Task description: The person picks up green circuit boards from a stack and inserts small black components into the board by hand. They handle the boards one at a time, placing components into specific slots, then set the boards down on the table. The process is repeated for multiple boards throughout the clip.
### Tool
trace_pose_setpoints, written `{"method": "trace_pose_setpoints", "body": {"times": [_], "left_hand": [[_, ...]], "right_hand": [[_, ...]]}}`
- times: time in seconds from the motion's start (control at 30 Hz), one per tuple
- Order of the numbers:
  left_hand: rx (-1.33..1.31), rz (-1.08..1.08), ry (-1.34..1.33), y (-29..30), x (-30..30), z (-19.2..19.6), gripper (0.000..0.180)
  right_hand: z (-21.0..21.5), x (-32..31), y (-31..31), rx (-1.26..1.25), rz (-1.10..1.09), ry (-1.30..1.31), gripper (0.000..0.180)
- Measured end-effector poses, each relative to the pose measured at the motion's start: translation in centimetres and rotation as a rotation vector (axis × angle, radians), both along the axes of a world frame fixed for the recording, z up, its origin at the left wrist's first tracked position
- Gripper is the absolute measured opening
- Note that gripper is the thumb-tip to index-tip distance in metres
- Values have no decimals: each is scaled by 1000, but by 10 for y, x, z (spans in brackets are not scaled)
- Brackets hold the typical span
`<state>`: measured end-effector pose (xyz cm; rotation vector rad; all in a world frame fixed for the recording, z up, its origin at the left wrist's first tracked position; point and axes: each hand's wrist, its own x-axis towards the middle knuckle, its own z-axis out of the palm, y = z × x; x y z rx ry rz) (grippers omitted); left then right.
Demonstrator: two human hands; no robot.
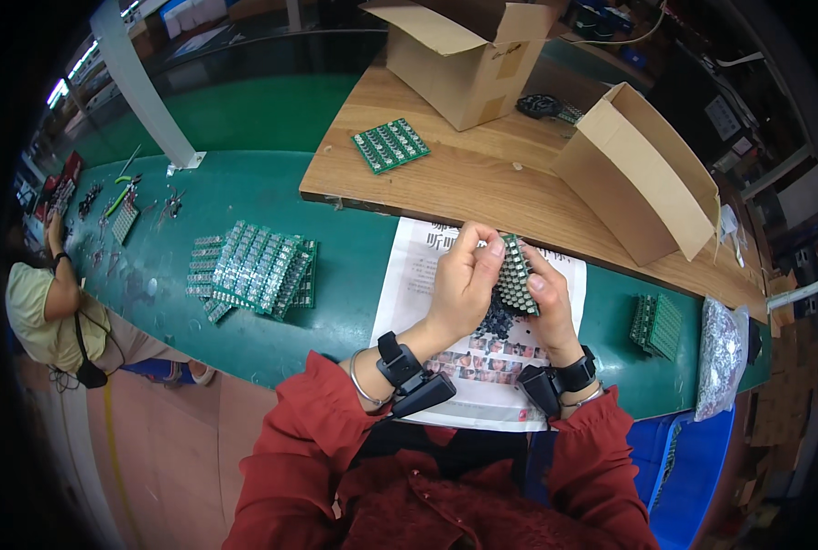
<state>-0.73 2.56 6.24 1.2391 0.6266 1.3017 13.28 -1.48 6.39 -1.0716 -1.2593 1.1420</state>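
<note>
Newspaper [396, 316] beneath green, grey-studded board [517, 279]

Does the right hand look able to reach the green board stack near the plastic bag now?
Probably yes: only newspaper and green tabletop seem to lie between the right hand and the board stack, though that hand is holding a board.

upper centre: open cardboard box [477, 82], flaps raised, on wooden board [464, 174]. upper right: second cardboard box [615, 174], same board. upper left: pale metal post [143, 87], foot on green tabletop [267, 188]. left edge: seated co-worker [38, 298], light yellow top; green-handled tool [118, 200] nearby. lower left: pinkish floor [180, 440]. lower right: crumpled clear plastic bag [722, 357] near blue bin [707, 477].
</note>
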Motion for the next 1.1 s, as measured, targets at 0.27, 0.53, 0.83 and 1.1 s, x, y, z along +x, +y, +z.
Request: {"method": "trace_pose_setpoints", "body": {"times": [0.27,0.53,0.83,1.1], "left_hand": [[0,-3,-28,-1,2,0,18],[39,48,87,9,-7,-8,19],[-98,-309,-157,10,2,-15,81],[-128,-332,-85,9,0,-14,86]], "right_hand": [[0,0,1,34,6,-106,64],[6,-2,1,-134,-65,348,61],[1,-6,1,264,-139,-272,85],[5,-6,-1,293,-144,-305,78]]}}
